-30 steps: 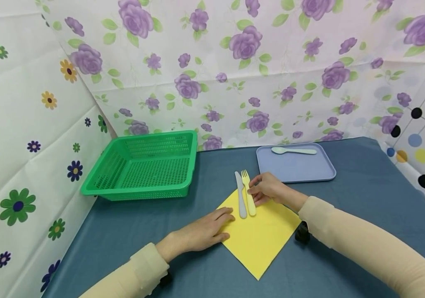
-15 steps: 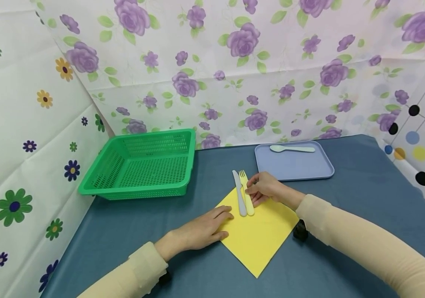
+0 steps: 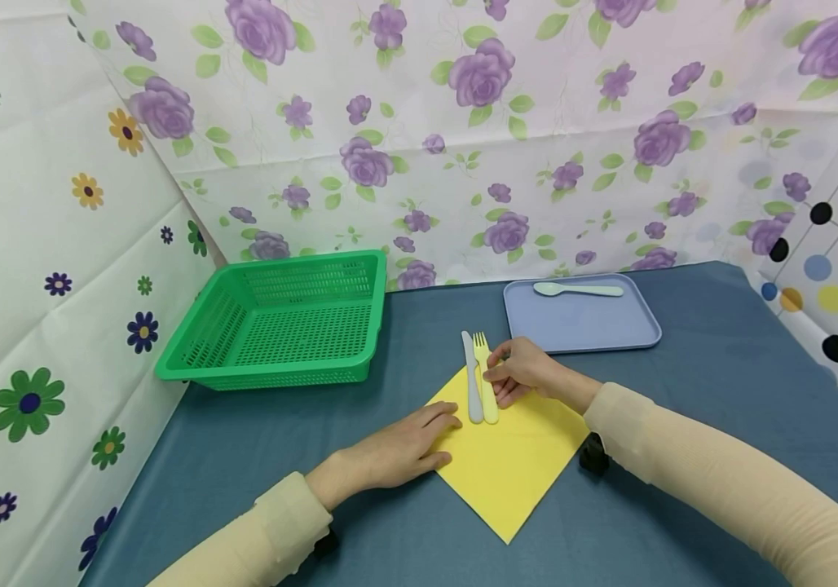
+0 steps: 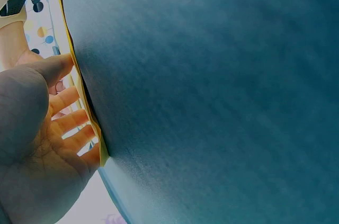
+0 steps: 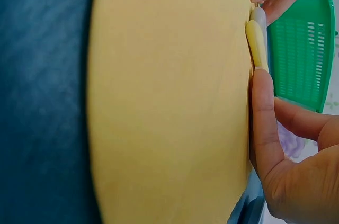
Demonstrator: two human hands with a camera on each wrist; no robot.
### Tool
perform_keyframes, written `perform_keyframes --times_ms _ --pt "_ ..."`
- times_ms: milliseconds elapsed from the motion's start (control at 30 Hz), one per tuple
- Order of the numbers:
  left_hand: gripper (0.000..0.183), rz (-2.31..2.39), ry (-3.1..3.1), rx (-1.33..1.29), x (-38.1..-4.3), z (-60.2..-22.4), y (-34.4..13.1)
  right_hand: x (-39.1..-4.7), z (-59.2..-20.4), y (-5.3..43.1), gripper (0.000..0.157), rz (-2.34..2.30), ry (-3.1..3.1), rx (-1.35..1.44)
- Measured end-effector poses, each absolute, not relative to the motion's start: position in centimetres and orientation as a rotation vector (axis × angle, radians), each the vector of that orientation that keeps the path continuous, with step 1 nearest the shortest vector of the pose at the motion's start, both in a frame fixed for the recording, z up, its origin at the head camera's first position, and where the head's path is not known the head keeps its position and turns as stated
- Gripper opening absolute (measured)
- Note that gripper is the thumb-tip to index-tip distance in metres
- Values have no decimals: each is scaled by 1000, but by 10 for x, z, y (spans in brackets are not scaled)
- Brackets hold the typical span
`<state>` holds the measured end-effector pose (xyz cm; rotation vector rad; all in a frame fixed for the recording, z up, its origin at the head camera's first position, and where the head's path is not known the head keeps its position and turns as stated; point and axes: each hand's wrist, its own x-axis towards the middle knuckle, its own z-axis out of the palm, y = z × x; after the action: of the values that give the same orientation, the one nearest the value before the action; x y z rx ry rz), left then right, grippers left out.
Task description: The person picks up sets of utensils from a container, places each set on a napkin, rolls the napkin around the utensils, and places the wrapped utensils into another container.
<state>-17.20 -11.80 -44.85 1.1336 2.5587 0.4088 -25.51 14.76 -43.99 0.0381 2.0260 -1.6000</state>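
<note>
A yellow napkin (image 3: 514, 465) lies on the table with one corner toward me. Across its far left edge lie a grey knife (image 3: 473, 383) and a pale yellow fork (image 3: 487, 387), side by side, tips pointing away. My right hand (image 3: 525, 371) pinches the fork's handle between thumb and fingers. In the right wrist view the thumb (image 5: 263, 107) touches the fork's handle (image 5: 256, 44). My left hand (image 3: 404, 448) rests with fingers extended on the napkin's left edge. The left wrist view shows those fingertips along the napkin's edge (image 4: 87, 102).
A green mesh basket (image 3: 272, 375) stands at the back left. At the back right is a blue tray (image 3: 580, 330) with a pale green spoon (image 3: 579, 290) on it. Patterned sheets (image 3: 419, 122) hang behind and beside the dark blue tabletop (image 3: 375, 538).
The fork and knife have turned slightly and now point more directly away from me. My right hand keeps its hold on the fork, and the left hand has stayed on the napkin.
</note>
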Motion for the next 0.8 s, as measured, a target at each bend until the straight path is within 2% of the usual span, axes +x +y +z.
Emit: perform_keyframes --times_ms 800 --pt "49 391 2561 1134 -173 -449 -118 -255 -441 150 30 -1628 2024 41"
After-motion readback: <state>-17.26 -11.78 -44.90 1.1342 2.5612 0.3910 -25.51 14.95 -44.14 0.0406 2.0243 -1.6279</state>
